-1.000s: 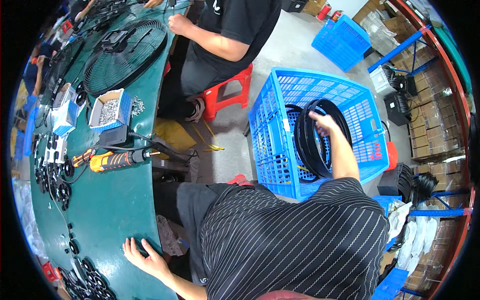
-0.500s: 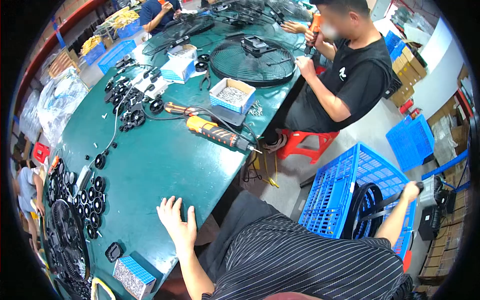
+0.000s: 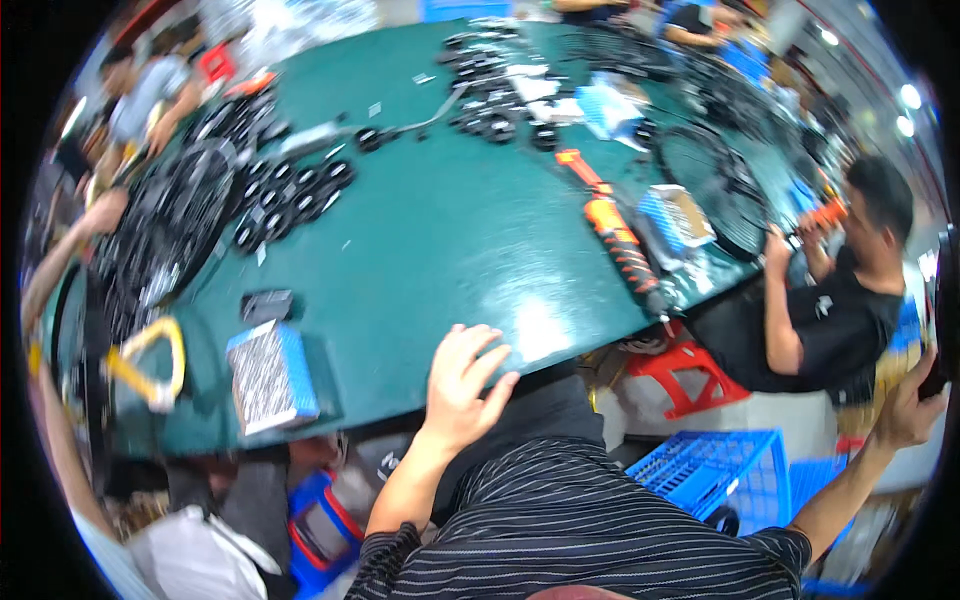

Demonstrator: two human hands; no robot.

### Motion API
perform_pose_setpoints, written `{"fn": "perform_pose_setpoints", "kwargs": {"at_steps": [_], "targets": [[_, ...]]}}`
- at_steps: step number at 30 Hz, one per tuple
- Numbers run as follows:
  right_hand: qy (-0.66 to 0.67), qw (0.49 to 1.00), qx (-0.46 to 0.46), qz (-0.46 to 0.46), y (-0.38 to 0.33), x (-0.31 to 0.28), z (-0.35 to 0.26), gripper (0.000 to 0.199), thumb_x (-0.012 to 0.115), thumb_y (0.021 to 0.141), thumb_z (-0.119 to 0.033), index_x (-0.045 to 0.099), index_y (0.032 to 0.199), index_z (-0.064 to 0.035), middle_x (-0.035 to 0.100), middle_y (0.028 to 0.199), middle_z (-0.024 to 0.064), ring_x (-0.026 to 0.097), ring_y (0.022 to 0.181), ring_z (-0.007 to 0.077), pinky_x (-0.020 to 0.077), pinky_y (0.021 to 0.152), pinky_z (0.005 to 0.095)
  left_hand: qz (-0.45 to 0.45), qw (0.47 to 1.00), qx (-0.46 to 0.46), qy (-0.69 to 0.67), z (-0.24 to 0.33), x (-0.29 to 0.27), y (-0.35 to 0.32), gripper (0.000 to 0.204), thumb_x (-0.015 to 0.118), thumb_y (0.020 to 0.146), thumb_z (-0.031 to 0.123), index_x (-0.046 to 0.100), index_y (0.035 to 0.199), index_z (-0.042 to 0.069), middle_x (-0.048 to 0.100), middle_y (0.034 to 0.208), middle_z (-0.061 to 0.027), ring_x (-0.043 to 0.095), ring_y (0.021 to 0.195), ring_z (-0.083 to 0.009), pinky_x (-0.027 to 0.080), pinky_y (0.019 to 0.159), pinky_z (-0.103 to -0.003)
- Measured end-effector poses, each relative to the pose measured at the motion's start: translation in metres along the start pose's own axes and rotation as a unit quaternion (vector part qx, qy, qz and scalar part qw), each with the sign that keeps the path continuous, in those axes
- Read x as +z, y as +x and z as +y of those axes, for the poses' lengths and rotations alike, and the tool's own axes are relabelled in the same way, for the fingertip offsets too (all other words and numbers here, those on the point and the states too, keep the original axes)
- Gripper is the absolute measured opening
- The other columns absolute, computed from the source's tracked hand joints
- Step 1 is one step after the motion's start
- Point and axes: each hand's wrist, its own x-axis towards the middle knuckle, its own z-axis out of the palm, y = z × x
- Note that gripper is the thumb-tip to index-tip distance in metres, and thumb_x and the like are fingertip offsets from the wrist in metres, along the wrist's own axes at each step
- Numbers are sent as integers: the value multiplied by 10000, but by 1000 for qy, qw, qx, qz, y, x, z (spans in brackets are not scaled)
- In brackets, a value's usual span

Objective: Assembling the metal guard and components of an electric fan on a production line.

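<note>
Though busy, green table (image 3: 420,250) (glossy); blue crate (image 3: 700,470) nearby

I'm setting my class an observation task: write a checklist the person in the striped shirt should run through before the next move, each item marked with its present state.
1. Left hand free: ok, fingers spread, holding nothing, at the near edge of the green table.
2. Right hand has a grip: ok, its fingers appear closed on a dark object.
3. Full outline of that object visible: cannot tell, the picture's rim cuts it off.
4. Orange power driver set down: ok, it lies on the table.
5. Open blue box at left well back from the near edge: not ok, it sits close to it.
6. Amount left in the blue crate: cannot tell, mostly hidden.
</note>
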Motion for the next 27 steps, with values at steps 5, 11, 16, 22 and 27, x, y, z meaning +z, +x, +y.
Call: {"fn": "perform_pose_setpoints", "kwargs": {"at_steps": [5,11,16,22,27], "targets": [[425,849,-280,-142,-7,-7,-180,273,778,797,-95,615,993,2,627,776,151,577,609,312,434,534,411,74,987,-114,-81,26,-31,-60,355,754,775,37,663,1118,12,668,1141,-161,658,1038,-297,489,971,-439],[666,574,-399,-258,-86,-59,-325,343,854,570,-244,553,694,-134,507,627,22,525,522,203,380,536,362,168,929,-285,-166,29,-53,-120,285,655,882,30,642,1160,-28,671,1119,-152,667,956,-214,505,890,-334],[678,476,-511,-231,-159,-96,-363,135,650,716,-204,553,787,-143,451,652,-20,523,565,124,366,558,304,242,822,-402,-321,19,-52,-147,340,469,1048,204,581,1232,-59,676,1085,-171,671,954,-225,518,884,-346],[736,447,-425,-281,-189,-116,-377,227,754,711,-232,576,778,-109,474,685,6,513,603,157,354,561,313,246,724,-440,-471,9,-46,-143,583,295,1075,434,497,1310,-60,665,1135,-223,676,985,-298,518,900,-419],[804,443,-218,-331,-191,-102,-358,386,817,763,-379,629,837,-50,620,807,70,614,703,246,470,632,363,220,719,-455,-478,6,-44,-137,621,243,1074,468,503,1301,-48,664,1150,-250,678,975,-292,526,893,-412]]}}
